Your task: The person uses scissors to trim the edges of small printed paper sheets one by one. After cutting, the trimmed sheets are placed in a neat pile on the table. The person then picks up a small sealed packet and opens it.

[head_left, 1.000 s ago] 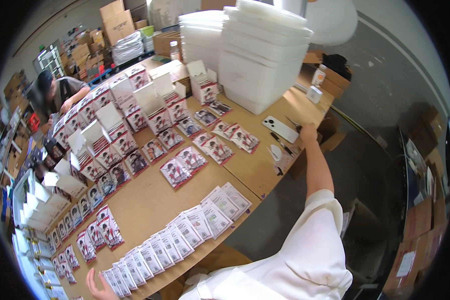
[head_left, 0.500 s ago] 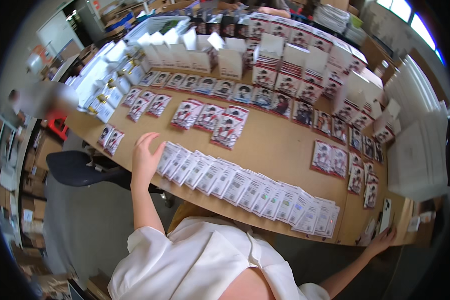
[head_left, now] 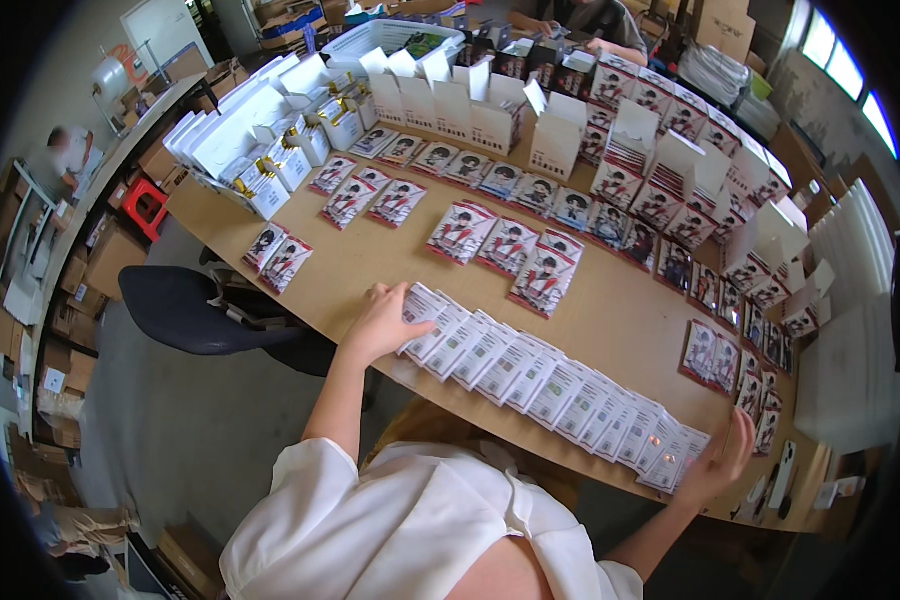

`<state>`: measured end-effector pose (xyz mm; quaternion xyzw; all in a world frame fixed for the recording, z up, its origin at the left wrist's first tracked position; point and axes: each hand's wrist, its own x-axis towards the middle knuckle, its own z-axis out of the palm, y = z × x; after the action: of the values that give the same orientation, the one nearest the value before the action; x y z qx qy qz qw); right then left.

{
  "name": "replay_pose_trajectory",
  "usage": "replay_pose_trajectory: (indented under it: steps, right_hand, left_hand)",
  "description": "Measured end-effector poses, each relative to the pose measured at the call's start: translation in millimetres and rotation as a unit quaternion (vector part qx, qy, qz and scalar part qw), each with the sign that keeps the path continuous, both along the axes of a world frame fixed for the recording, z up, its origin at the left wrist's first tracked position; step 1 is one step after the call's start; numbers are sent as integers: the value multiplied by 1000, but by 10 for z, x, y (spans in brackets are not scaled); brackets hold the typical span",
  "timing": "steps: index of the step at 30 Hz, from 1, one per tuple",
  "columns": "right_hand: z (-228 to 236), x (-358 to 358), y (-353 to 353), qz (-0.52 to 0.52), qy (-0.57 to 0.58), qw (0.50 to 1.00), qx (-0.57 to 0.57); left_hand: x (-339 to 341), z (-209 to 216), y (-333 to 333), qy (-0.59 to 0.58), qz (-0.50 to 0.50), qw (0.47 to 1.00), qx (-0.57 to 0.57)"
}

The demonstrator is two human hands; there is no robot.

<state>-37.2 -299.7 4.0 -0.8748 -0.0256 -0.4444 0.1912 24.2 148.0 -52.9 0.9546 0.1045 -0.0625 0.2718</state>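
A long row of overlapping white printed packets (head_left: pixel 555 392) slants along the near edge of the table, backs up. At its left end, my left hand (head_left: pixel 382 328) rests against the first packets, thumb over their face and fingers apart at the far edge. My right hand (head_left: pixel 715 465) is at the row's right end, fingers stretched out and spread beside the last packets. Neither hand has lifted a packet. Beyond the row lie small piles of red-and-white picture packets (head_left: pixel 545 275), with another pile (head_left: pixel 710 355) near my right hand.
Open white display boxes (head_left: pixel 560 140) line the table's far side, behind a row of picture packets (head_left: pixel 500 180). White boxes with gold-and-white packets (head_left: pixel 260 185) stand at left. A phone (head_left: pixel 785 465) lies at right. A dark chair (head_left: pixel 175 310) touches the left side. A person (head_left: pixel 595 25) sits opposite.
My right hand has come from beside the phone to the row's right end. My left hand has settled onto the row's left end. The whole view has shifted.
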Motion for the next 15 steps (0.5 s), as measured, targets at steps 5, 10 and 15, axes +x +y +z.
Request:
replay_pose_trajectory:
  steps: [5, 10, 15]
  right_hand:
    - [91, 166, 999, 169, 56, 984, 22]
    - [150, 206, 1596, 302, 153, 939, 61]
    - [67, 333, 1920, 404, 310, 711, 485]
  left_hand:
    - [-22, 26, 67, -154, -22, 988, 11]
    - [-57, 186, 13, -223, -38, 973, 42]
    - [-109, 702, -412, -475, -315, 819, 65]
